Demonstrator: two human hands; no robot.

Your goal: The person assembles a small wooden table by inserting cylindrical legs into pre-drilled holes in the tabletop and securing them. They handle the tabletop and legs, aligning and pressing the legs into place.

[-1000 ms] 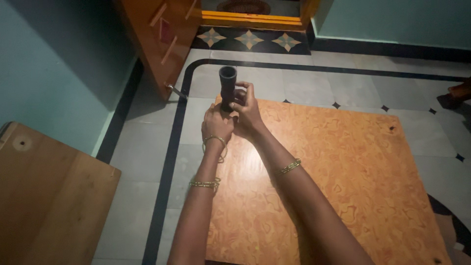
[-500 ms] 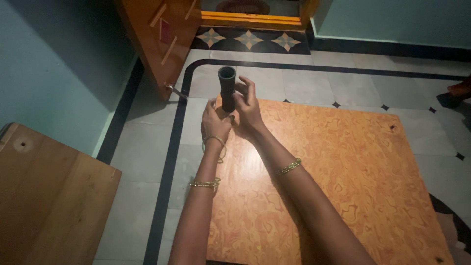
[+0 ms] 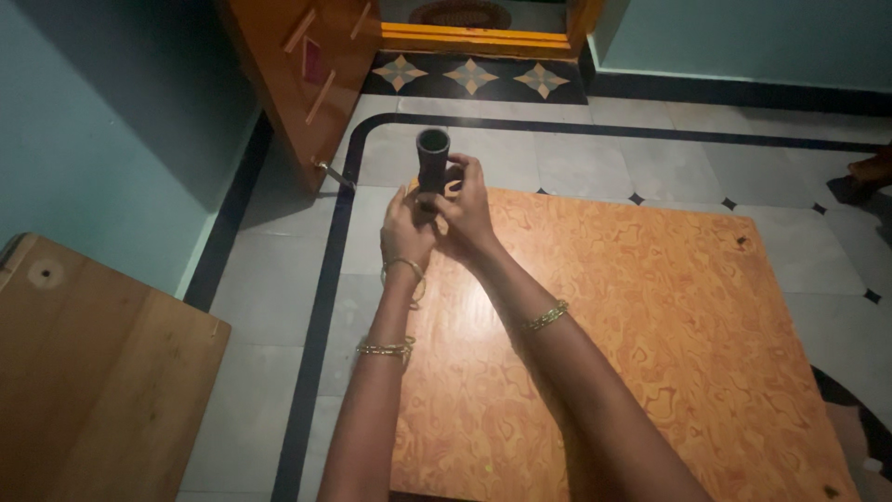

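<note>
At upper centre of the frame, a dark cylindrical tube [image 3: 432,163] is held upright, open end up, above the far edge of the orange-grained table [image 3: 669,335]. Its lower part is gripped by the left hand [image 3: 404,228] and right hand [image 3: 465,209], both closed around it.

Centre to lower right: square orange burl-patterned wooden board [image 3: 650,344], flat on grey tiled floor with black border stripe [image 3: 325,307] | lower left: plain light-brown wooden panel [image 3: 93,381] | upper left: teal painted wall [image 3: 102,121], orange wooden door [image 3: 297,65] beside it | top centre: black star-patterned floor tiles [image 3: 469,76]
</note>
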